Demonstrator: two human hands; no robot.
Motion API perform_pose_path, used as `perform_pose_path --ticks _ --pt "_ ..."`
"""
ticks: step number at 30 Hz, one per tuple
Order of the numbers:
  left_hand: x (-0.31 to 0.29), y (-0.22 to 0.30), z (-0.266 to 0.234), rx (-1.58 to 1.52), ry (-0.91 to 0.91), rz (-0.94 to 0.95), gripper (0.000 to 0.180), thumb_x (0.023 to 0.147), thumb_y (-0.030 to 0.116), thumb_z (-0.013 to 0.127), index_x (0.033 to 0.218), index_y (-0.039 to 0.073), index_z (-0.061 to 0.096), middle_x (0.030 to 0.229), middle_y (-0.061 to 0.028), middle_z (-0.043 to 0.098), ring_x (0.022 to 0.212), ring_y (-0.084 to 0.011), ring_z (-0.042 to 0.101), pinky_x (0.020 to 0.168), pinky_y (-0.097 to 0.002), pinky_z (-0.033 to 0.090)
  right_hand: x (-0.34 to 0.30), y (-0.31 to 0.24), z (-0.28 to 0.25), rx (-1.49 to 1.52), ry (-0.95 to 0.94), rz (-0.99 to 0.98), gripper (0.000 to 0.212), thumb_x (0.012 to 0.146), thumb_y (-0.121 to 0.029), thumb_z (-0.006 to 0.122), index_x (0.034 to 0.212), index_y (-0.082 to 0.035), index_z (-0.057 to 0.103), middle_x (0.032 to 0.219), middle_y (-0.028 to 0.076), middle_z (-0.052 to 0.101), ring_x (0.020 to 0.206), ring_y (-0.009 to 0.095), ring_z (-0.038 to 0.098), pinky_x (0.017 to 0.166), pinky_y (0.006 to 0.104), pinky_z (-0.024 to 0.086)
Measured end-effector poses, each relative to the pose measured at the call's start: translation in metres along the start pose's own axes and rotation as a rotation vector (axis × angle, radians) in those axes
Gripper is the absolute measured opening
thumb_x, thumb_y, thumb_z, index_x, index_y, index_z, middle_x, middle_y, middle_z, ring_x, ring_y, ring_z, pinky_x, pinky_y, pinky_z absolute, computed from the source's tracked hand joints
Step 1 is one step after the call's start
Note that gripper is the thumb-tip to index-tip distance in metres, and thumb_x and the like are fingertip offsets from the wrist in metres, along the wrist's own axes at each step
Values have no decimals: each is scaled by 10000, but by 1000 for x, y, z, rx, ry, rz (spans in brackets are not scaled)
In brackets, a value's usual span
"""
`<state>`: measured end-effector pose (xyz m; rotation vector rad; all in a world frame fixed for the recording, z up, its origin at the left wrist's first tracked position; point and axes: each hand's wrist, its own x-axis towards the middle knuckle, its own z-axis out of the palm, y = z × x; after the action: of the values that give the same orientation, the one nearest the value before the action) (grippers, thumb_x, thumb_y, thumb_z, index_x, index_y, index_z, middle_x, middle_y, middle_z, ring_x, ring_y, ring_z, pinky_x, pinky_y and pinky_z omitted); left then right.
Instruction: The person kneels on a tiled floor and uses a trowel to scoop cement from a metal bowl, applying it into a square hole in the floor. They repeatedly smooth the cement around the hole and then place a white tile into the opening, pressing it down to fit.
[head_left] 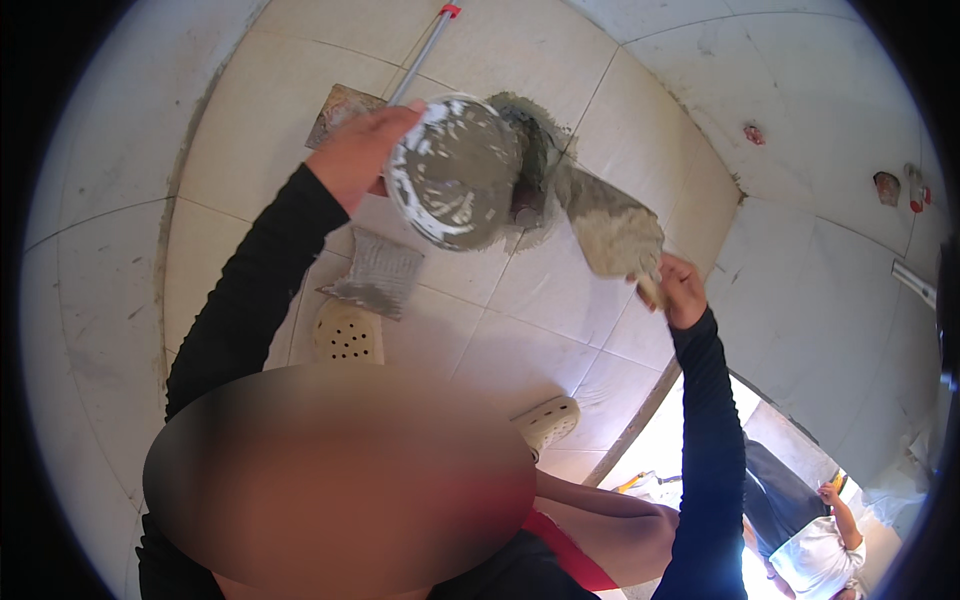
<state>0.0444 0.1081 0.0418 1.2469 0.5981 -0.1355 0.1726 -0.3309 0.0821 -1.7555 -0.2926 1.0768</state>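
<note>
Evidently, left fingers (408, 112) clasp a smeared bucket (455, 175), right fingers (684, 275) a mortar-caked trowel (612, 225).

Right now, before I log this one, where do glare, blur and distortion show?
Head view: glare washes out the doorway, lower right; the left wall has a bowed base line; a smooth blurred oval covers the lower middle; the round container looks slightly soft.
</note>
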Motion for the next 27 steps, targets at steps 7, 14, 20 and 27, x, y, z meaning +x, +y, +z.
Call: perform_pose_path --ticks 7,14,20,27 --pt "12 1 -51 2 63 -13 425 1033 490 602 1123 85 699 865 30 697 705 -45 656 622 -240 571 60 2 -29 -958 308 -233 330 1020 -349 655 1210 -82 693 1010 101 740 940 260 714 822 360 553" --pt "11 -4 -46 -32 62 -16 420 1038 479 596 1133 83 699 883 28 714 704 -39 655 623 -238 567 92 -8 -19 -1346 232 -319 321 977 -343 686 1231 -145 676 1091 74 709 972 319 705 822 403 563" --pt "12 -3 -51 22 31 -9 425 1039 491 597 1123 91 717 807 58 685 616 -11 598 524 -194 472 98 -7 -13 -1541 195 -342 337 942 -307 702 1241 -158 656 1098 60 676 920 304 680 775 414 545" --pt "14 -6 -51 -8 36 -13 415 1034 484 605 1099 87 706 845 33 707 677 -36 651 594 -229 553 75 8 2 -1854 147 -356 388 945 -245 685 1319 -167 621 1192 30 639 1014 245 623 837 401 504"
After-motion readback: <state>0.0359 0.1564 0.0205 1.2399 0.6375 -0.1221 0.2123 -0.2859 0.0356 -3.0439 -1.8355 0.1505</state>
